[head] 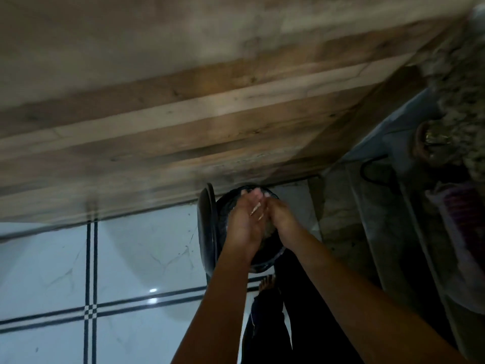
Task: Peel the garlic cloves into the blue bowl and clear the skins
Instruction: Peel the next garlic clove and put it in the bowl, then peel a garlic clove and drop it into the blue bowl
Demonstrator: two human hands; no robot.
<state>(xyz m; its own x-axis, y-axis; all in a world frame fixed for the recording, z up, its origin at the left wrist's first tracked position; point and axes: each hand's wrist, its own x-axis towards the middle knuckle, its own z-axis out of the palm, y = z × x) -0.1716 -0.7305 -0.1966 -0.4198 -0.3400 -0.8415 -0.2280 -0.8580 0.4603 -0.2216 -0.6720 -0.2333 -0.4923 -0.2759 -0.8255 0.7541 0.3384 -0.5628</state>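
**Head view.** Both my hands meet at centre frame, above a dark bin (pixel 265 261) whose lid (pixel 207 232) stands tipped up on its left side. The left hand (pixel 242 227) is flat, fingers extended, palm turned toward the right hand (pixel 282 220), which presses against it. I cannot tell how the right fingers are curled. Pale garlic skins (pixel 256 210) cling to the left palm. The blue bowl and the peeled cloves are not in this view.

**Step in hand (my judgement):** clearing skins into the bin.
- Keep both hands within the outline of the bin's rim.
- Wipe palm against palm, stroking downward.
- The skins look light and papery, so work low and slowly to limit drift.
- Check between the fingers before withdrawing.

**Surface and room:** Glossy white floor tile (pixel 118 258) with dark grid lines fills the lower left. Wooden planks (pixel 183 122) cross the upper half. A bare foot (pixel 267 282) shows just below the bin. The frame is dim and blurred.
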